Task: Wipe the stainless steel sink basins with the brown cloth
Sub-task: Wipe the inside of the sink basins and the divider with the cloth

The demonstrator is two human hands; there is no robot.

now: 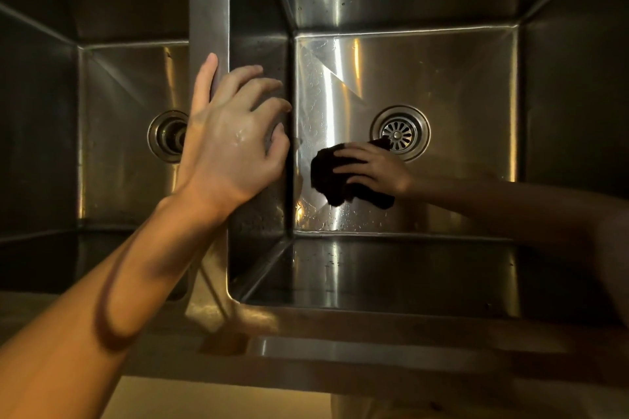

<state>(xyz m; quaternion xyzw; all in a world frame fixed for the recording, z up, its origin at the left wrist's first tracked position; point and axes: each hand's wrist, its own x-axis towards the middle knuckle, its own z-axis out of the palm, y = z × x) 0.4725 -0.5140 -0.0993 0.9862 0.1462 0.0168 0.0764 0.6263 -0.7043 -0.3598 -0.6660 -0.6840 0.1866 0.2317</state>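
I look down into two deep stainless steel basins. On the wet floor of the right basin (459,85) lies the dark brown cloth (328,177), bunched up, left of the round drain strainer (400,133). My right hand (371,168) lies flat on the cloth with its fingers spread over it, pressing it to the floor. My left hand (231,133) rests on the steel divider (209,10) between the basins, thumb on the left side, fingers curled over the right edge.
The left basin (115,133) has its own drain (168,136), partly hidden by my left hand. The sink's front rim (374,326) runs across below. Water drops dot the right basin's walls and floor.
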